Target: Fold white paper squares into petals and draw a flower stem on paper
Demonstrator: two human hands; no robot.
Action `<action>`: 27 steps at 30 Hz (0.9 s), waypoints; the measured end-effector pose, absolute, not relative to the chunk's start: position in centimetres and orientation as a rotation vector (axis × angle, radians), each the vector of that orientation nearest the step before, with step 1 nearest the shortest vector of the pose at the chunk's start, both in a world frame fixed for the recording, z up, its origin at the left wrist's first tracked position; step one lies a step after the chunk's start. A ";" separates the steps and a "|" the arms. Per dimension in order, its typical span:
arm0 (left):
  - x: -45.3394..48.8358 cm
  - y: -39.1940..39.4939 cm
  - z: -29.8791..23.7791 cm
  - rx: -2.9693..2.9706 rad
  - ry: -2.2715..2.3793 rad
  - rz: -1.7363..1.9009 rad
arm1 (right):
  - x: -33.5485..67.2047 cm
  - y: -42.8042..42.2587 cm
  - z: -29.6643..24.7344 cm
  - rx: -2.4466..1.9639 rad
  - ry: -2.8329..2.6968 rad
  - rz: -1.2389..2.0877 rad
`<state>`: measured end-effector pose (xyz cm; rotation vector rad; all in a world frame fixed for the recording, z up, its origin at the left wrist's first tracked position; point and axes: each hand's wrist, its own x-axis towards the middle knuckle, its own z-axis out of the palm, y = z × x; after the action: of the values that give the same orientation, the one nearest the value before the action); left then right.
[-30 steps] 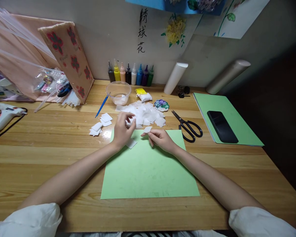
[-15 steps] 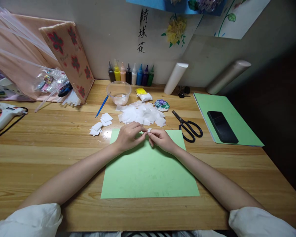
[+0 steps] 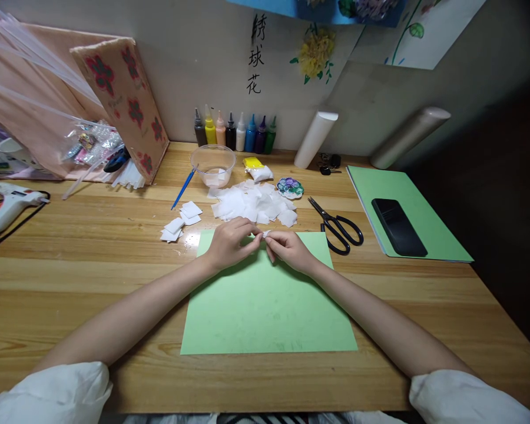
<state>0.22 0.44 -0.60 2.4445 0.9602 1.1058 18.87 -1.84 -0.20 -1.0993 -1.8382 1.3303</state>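
Note:
My left hand (image 3: pixel 229 242) and my right hand (image 3: pixel 288 247) meet over the far edge of a light green paper sheet (image 3: pixel 265 306). Both pinch a small white paper piece (image 3: pixel 265 234) between their fingertips; most of it is hidden by the fingers. Just beyond the hands lies a loose heap of white paper squares (image 3: pixel 251 203). A smaller stack of folded white squares (image 3: pixel 181 221) lies to the left of it.
Black scissors (image 3: pixel 338 227), a paint palette (image 3: pixel 290 188), a clear bowl (image 3: pixel 212 165), a blue brush (image 3: pixel 183 188) and paint bottles (image 3: pixel 234 134) sit behind. A phone (image 3: pixel 397 219) rests on green sheets at right. A glue gun (image 3: pixel 9 203) lies far left.
My left hand came back from the heap of white squares and joined my right hand on the small paper piece. The white piece under my left hand is no longer visible.

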 end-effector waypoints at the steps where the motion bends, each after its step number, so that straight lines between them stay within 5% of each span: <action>1: 0.2 0.4 -0.6 2.444 0.961 1.103 | 18.9 -1.8 -0.2 -1.100 -1.839 1.327; 16: 0.2 0.4 -0.2 2.314 1.001 1.099 | 18.9 -1.8 -0.6 -1.146 -1.932 1.216; 27: -0.7 2.8 -1.5 1.576 1.489 1.274 | 19.1 -0.4 -1.1 -1.114 -1.297 1.485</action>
<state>-0.68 2.81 -1.53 1.5764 1.4892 1.2735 19.14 -0.44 -1.14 -1.1138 -1.2974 1.4850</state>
